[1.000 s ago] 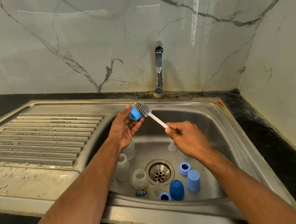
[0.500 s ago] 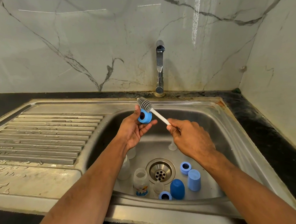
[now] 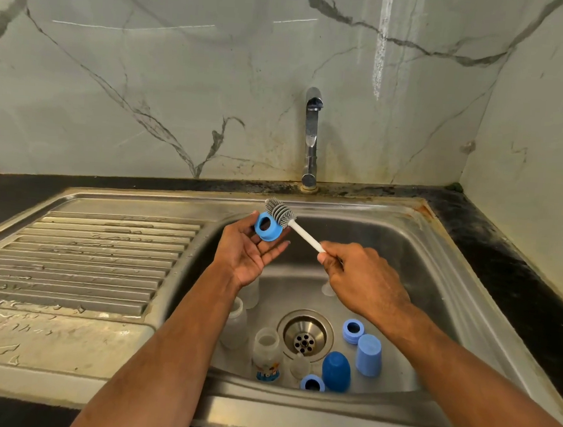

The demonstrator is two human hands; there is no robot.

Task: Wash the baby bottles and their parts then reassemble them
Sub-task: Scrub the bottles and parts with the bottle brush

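Note:
My left hand (image 3: 249, 249) holds a blue bottle ring (image 3: 267, 227) at its fingertips over the sink (image 3: 437, 257). My right hand (image 3: 359, 277) grips the white handle of a grey-bristled brush (image 3: 278, 212), whose head rests against the ring's upper right edge. Down in the basin lie clear bottles (image 3: 266, 352) (image 3: 237, 322), a clear teat (image 3: 300, 365), two more blue rings (image 3: 352, 331) (image 3: 312, 383), a dark blue cap (image 3: 336, 371) and a light blue cap (image 3: 369, 355). My left forearm hides part of another bottle.
A chrome tap (image 3: 312, 138) stands at the back, with no water running. The drain (image 3: 305, 335) sits in the basin's middle. A ribbed steel draining board (image 3: 80, 256) lies to the left. Black counter (image 3: 519, 270) and marble walls enclose the right and back.
My left hand has turned the blue ring so its hole faces me. The brush head has shifted from the ring's side to its upper right edge.

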